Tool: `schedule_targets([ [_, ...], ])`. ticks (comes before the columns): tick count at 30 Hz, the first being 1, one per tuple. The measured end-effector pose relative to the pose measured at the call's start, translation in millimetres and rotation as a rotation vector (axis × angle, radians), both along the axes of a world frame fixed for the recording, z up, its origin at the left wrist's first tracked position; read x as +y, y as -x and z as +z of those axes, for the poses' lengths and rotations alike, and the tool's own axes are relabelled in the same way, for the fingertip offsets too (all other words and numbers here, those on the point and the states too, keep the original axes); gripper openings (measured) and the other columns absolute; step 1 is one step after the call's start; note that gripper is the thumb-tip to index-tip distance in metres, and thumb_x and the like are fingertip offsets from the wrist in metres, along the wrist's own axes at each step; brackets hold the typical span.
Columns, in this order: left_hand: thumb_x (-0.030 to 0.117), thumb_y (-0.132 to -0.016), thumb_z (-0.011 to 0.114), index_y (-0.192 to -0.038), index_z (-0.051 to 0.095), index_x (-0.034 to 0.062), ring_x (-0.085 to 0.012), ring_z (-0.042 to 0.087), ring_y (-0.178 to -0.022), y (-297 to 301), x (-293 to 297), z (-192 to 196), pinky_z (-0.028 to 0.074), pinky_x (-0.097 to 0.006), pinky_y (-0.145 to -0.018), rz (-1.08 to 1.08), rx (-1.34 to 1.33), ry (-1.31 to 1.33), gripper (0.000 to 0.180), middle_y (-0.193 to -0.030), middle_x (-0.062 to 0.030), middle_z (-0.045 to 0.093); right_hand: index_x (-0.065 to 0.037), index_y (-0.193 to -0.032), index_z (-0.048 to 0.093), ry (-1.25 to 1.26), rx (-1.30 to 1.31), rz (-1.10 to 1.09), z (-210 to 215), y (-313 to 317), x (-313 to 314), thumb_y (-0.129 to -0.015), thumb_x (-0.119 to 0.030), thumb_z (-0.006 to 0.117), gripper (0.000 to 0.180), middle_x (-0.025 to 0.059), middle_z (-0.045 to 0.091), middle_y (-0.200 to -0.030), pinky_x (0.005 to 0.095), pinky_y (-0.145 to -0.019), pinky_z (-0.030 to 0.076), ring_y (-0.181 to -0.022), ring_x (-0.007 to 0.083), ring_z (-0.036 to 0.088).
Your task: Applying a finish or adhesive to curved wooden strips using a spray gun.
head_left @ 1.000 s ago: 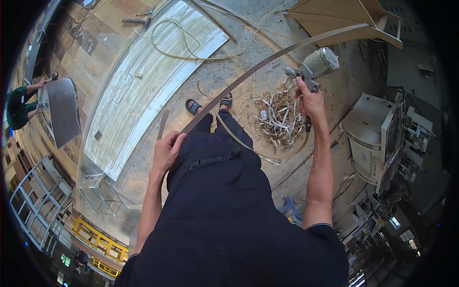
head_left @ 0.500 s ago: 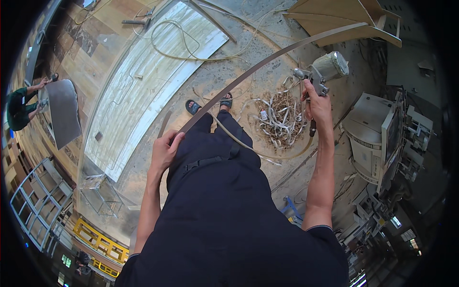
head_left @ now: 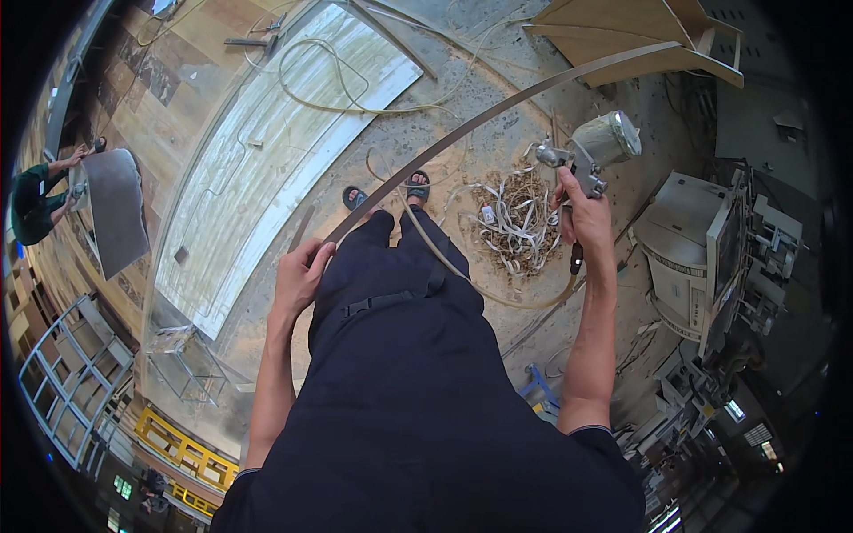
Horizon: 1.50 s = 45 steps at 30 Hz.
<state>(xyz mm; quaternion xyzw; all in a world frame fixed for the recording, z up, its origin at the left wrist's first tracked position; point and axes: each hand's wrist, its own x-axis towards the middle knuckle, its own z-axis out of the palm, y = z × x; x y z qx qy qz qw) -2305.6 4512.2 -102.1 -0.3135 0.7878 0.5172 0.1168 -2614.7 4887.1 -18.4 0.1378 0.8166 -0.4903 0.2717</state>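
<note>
A long, narrow brown strip (head_left: 471,130) bows across in front of me. Its near end is pinched between the thumb and fingers of my left hand (head_left: 300,277), and its far end reaches a wooden box-like piece (head_left: 613,35) at the upper right. My right hand (head_left: 588,218) is wrapped round the handle of a metal spray gun (head_left: 582,167). A cup (head_left: 608,139) with a whitish, stained wrapping sits on the gun. From the gun's lower end a pale air hose (head_left: 524,304) loops leftward past my legs. The gun is apart from the strip.
A large curved whitish panel (head_left: 267,160) lies on the left, with hose across its far end. Tangled white strips and shavings (head_left: 520,222) are heaped near my feet. A cream-coloured machine (head_left: 680,258) stands right. At far left, a person (head_left: 40,200) handles a dark board (head_left: 115,209).
The spray gun has shifted slightly left and down and turned a little in my right hand. My left hand has moved slightly left, still on the strip.
</note>
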Motion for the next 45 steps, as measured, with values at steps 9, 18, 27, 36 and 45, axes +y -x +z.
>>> schedule_targets([
  [9, 0.033, -0.109, 0.071, -0.096, 0.075, 0.0027, -0.0078, 0.039, -0.064, 10, -1, 8, 0.032, -0.032, -0.058, 0.004, 0.008, 0.001, 0.033, -0.066, 0.0022, 0.046, -0.006, -0.086, 0.069, -0.087, 0.020, 0.022, 7, -23, -15, -0.107, -0.047, 0.072, 0.046, 0.0033, 0.067, -0.071, 0.0281, -0.035, 0.031, -0.036, 0.0084, 0.045],
  [18, 0.033, -0.109, 0.071, -0.096, 0.075, 0.0018, -0.0072, 0.038, -0.064, 14, -6, 9, 0.030, -0.031, -0.057, 0.016, 0.005, -0.020, 0.034, -0.066, 0.0022, 0.046, -0.006, -0.088, 0.070, -0.036, -0.033, 0.045, 18, -40, -14, -0.107, -0.046, 0.073, 0.044, 0.0041, 0.067, -0.071, 0.0278, -0.034, 0.029, -0.035, 0.0083, 0.044],
  [27, 0.034, -0.109, 0.071, -0.099, 0.076, 0.0015, -0.0075, 0.038, -0.064, 14, -11, 4, 0.031, -0.031, -0.057, 0.004, 0.014, -0.033, 0.034, -0.067, 0.0016, 0.047, -0.007, -0.085, 0.070, -0.020, -0.105, 0.081, 36, -57, -31, -0.108, -0.042, 0.073, 0.041, -0.0002, 0.064, -0.064, 0.0277, -0.037, 0.027, -0.037, 0.0062, 0.043],
  [36, 0.035, -0.111, 0.069, -0.105, 0.077, 0.0009, -0.0086, 0.041, -0.064, 15, -25, -2, 0.033, -0.032, -0.058, -0.025, -0.003, -0.049, 0.036, -0.067, -0.0001, 0.050, -0.006, -0.081, 0.070, -0.061, 0.050, 0.112, 40, -85, -57, -0.109, -0.038, 0.072, 0.042, -0.0074, 0.048, -0.051, 0.0258, -0.040, 0.023, -0.038, 0.0030, 0.038],
  [45, 0.035, -0.111, 0.068, -0.106, 0.077, 0.0017, -0.0090, 0.043, -0.064, 18, -37, -6, 0.034, -0.032, -0.058, -0.068, 0.005, -0.077, 0.035, -0.068, -0.0003, 0.052, -0.005, -0.095, 0.074, 0.041, -0.021, 0.180, 42, -122, -72, -0.107, -0.035, 0.075, 0.033, -0.0025, 0.067, -0.072, 0.0250, -0.043, 0.031, -0.045, 0.0025, 0.045],
])
